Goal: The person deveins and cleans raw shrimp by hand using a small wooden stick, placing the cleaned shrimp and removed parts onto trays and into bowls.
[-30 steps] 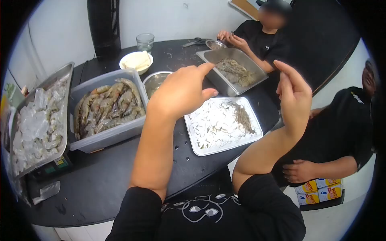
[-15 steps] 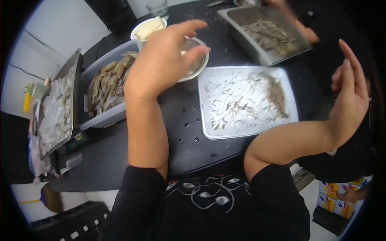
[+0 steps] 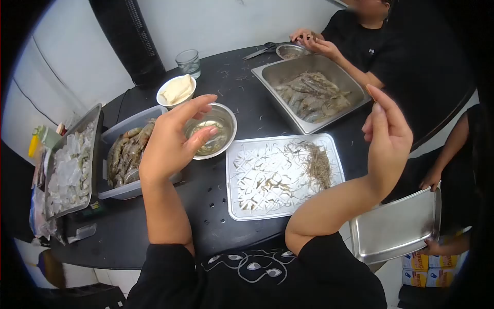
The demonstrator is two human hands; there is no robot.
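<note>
Raised over the left of the table, my left hand [image 3: 172, 135] is empty, its thumb and fingers apart. It hangs in front of a metal bowl [image 3: 226, 129] of cloudy liquid with bits in it, and beside a plastic tub [image 3: 121, 194] of whole shrimp. My right hand [image 3: 388, 136] is lifted at the right, index finger stretched and thumb alongside, the other fingers partly bent; I see nothing clearly held. Between my forearms lies a white tray [image 3: 234, 203] strewn with thin shrimp scraps, a brown heap [image 3: 318, 165] at its right side. Behind it stands a steel pan [image 3: 288, 121] of shrimp.
At the left, a tilted metal tray [image 3: 94, 175] holds ice and shrimp. A white bowl [image 3: 172, 103], a glass [image 3: 189, 64] and scissors [image 3: 260, 50] stand farther back. One person [image 3: 355, 44] works across the table; another person's hands hold an empty steel tray [image 3: 396, 226] at the right.
My view has tilted up, showing more of the far table and the person there. Both hands stay raised and apart. A steel tray in another person's hands has come into view at the right.
</note>
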